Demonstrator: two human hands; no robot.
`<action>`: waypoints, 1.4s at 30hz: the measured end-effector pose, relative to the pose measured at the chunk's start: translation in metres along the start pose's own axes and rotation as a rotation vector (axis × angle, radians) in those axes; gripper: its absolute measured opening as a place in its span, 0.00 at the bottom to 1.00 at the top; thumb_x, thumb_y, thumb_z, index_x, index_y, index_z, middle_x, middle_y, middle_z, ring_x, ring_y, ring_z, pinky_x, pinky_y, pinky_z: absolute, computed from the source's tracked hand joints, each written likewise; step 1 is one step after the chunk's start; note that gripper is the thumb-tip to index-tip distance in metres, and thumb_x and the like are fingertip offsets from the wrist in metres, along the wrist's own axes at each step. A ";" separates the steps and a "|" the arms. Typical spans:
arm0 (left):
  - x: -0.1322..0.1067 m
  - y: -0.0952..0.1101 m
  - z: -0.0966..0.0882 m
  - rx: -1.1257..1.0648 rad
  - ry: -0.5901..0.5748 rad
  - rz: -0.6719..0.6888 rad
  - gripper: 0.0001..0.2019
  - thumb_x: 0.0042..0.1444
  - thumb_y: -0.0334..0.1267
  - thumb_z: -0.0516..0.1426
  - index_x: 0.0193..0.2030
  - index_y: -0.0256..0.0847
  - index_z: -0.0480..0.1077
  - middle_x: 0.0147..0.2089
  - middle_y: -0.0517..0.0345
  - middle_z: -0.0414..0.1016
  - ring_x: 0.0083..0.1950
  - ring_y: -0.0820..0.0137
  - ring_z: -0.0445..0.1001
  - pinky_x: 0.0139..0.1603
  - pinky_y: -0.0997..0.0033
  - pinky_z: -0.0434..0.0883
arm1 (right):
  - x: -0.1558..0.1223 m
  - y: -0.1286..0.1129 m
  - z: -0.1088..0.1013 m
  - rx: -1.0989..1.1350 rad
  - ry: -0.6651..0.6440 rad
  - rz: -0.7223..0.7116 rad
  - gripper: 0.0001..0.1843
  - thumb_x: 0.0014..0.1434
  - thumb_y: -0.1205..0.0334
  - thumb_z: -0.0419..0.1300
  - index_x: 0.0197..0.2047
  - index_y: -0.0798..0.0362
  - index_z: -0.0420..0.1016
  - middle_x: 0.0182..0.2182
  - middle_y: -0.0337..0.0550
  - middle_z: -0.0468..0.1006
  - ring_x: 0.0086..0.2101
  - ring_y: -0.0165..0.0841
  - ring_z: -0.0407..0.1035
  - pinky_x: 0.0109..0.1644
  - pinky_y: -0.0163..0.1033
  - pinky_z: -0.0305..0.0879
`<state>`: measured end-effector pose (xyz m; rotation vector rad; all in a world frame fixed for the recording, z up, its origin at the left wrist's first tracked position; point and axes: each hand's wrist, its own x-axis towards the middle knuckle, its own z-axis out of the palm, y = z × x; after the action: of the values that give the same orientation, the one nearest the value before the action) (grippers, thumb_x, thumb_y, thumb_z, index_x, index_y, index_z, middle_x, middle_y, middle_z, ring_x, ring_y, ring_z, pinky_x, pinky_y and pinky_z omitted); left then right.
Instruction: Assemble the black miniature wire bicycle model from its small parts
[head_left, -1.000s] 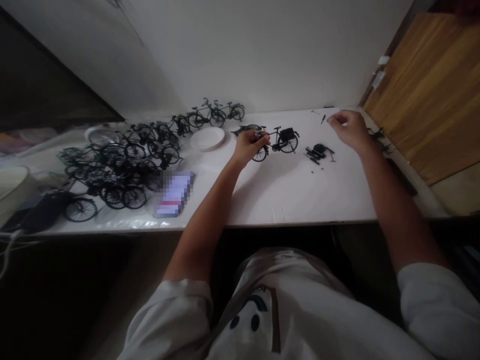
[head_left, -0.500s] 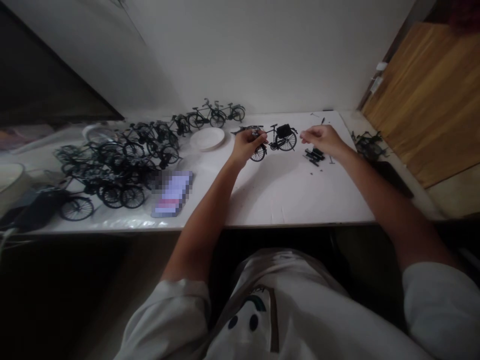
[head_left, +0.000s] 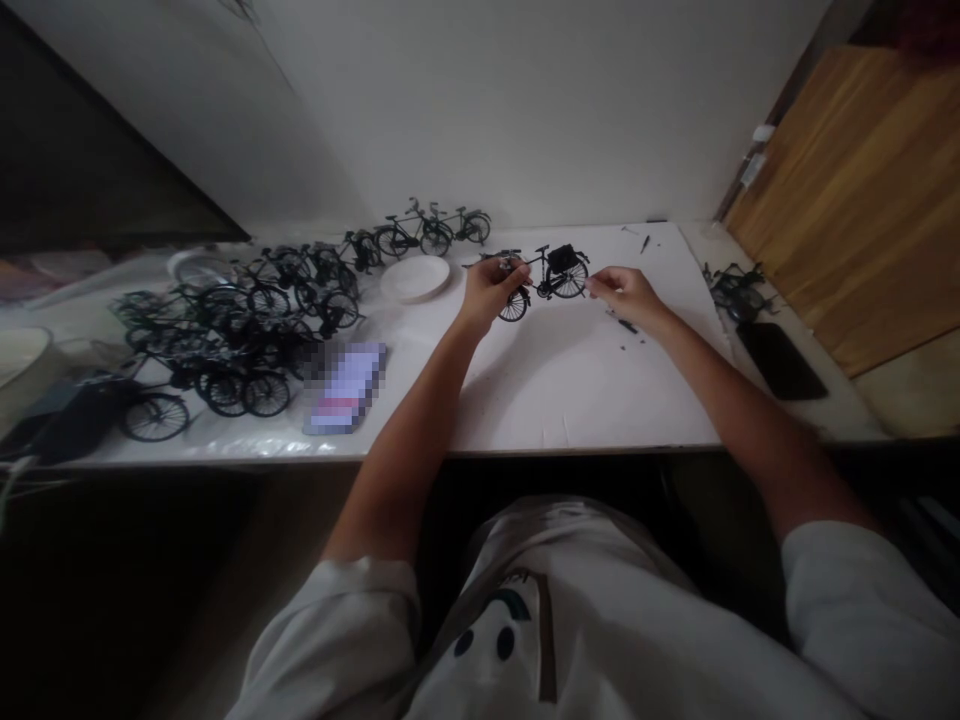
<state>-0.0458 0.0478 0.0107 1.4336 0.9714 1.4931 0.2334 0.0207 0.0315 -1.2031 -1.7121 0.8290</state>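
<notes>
A black model bicycle [head_left: 553, 285] with a dark bag [head_left: 564, 257] over its rear wheel is held up above the white tabletop. My left hand [head_left: 493, 290] is closed around its front end, hiding part of the handlebar and front wheel. At the rear wheel's right edge, my right hand [head_left: 622, 293] has thumb and fingertips pinched together. Anything small between those fingertips cannot be made out. Below the right hand lie small dark parts [head_left: 624, 322], partly covered by it.
Many model bicycles [head_left: 247, 310] crowd the left side, with several more [head_left: 412, 232] along the wall. A white dish [head_left: 415, 278] and a lit phone [head_left: 345, 388] lie left of my arm. A dark phone [head_left: 780, 360] and more bicycle parts [head_left: 739, 290] are at the right.
My right hand has moved left and slightly down, closing the gap to the rear wheel. My left hand keeps its hold, and the bicycle has shifted slightly left.
</notes>
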 end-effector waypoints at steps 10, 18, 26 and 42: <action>-0.003 -0.001 0.001 -0.041 -0.036 -0.003 0.22 0.53 0.51 0.78 0.41 0.37 0.78 0.32 0.56 0.83 0.31 0.72 0.81 0.39 0.73 0.80 | -0.008 0.007 0.005 -0.018 0.015 -0.051 0.22 0.59 0.38 0.75 0.37 0.49 0.84 0.36 0.46 0.86 0.39 0.40 0.77 0.51 0.47 0.76; -0.006 0.001 0.004 -0.033 -0.088 -0.038 0.22 0.52 0.51 0.79 0.41 0.37 0.79 0.32 0.55 0.83 0.31 0.72 0.81 0.37 0.73 0.79 | -0.008 0.005 0.005 -0.007 0.084 -0.038 0.20 0.64 0.40 0.71 0.38 0.50 0.83 0.36 0.46 0.87 0.40 0.39 0.77 0.52 0.46 0.75; -0.017 0.025 0.004 -0.108 -0.227 -0.098 0.27 0.51 0.48 0.79 0.53 0.38 0.81 0.44 0.49 0.87 0.46 0.62 0.88 0.51 0.63 0.84 | -0.008 0.005 0.010 0.139 0.146 0.090 0.19 0.62 0.44 0.74 0.34 0.51 0.81 0.29 0.41 0.81 0.29 0.32 0.69 0.34 0.38 0.66; -0.029 0.031 0.018 -0.226 -0.298 -0.166 0.28 0.60 0.50 0.74 0.63 0.42 0.77 0.53 0.46 0.88 0.43 0.63 0.89 0.54 0.56 0.86 | -0.035 -0.014 0.015 -0.377 0.417 -0.491 0.19 0.71 0.39 0.65 0.50 0.46 0.78 0.43 0.48 0.75 0.50 0.48 0.74 0.62 0.62 0.74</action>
<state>-0.0294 0.0090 0.0304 1.3310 0.6966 1.1858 0.2201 -0.0175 0.0284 -1.0290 -1.7373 -0.0443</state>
